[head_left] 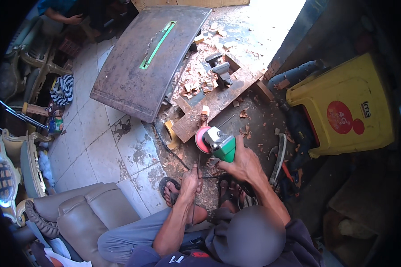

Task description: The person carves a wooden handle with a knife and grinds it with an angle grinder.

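My right hand (246, 164) is wrapped round the green body of an angle grinder (226, 147). Its pinkish-red disc (202, 139) faces left, close to the near end of a low wooden bench (191, 127). My left hand (190, 182) is closed round a thin dark rod (199, 159), whose upper end reaches up to the disc; whether the two touch I cannot tell. The rod's exact kind is too small to make out. Just past the disc, a small wooden piece with a white patch (204, 112) lies on the bench end.
Beyond stands a metal saw table (129, 66) with a toothed blade in a green-edged slot. A vise (220, 69) sits on the bench among wood shavings (194, 82). A yellow plastic stool (347, 107) lies on its side at right. A black cord (176, 155) crosses the floor. Another person's hand (74, 19) shows far left.
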